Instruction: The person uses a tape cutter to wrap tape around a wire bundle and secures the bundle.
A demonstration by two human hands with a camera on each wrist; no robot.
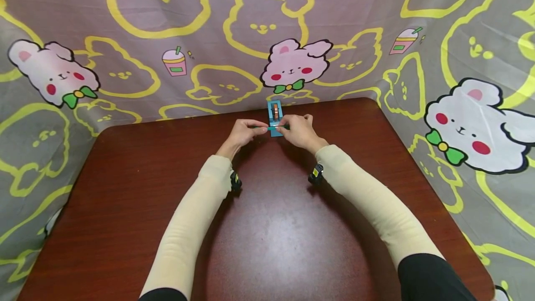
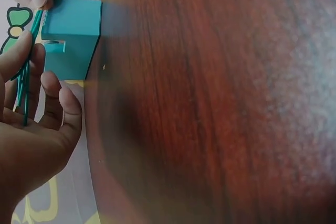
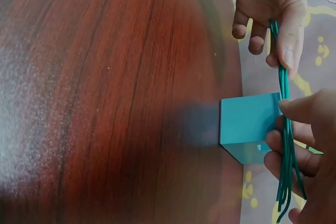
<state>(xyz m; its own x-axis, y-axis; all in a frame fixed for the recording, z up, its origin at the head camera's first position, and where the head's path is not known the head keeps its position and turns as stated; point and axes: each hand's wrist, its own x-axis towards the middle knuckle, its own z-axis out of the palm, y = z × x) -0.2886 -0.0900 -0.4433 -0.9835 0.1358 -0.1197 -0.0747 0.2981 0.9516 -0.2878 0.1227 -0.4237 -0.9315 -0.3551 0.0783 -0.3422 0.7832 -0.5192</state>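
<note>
A bundle of several thin green wires (image 3: pixel 286 156) stretches between my two hands, just over the front end of a teal tape dispenser (image 1: pixel 276 133). My left hand (image 1: pixel 242 136) pinches one end of the bundle between thumb and fingers. At the other end my right hand (image 1: pixel 298 131) pinches it close to the dispenser, and loose wire ends stick out past its fingers in the right wrist view. The dispenser carries a brownish roll (image 1: pixel 275 111) in its slot. Its toothed edge (image 2: pixel 44 19) lies right beside the wires in the left wrist view.
A dark red-brown wooden table (image 1: pixel 125 199) with rounded corners lies under the arms. Patterned cloth (image 1: pixel 209 59) hangs behind it and along both sides, close to the table's far edge. The dispenser stands near that far edge.
</note>
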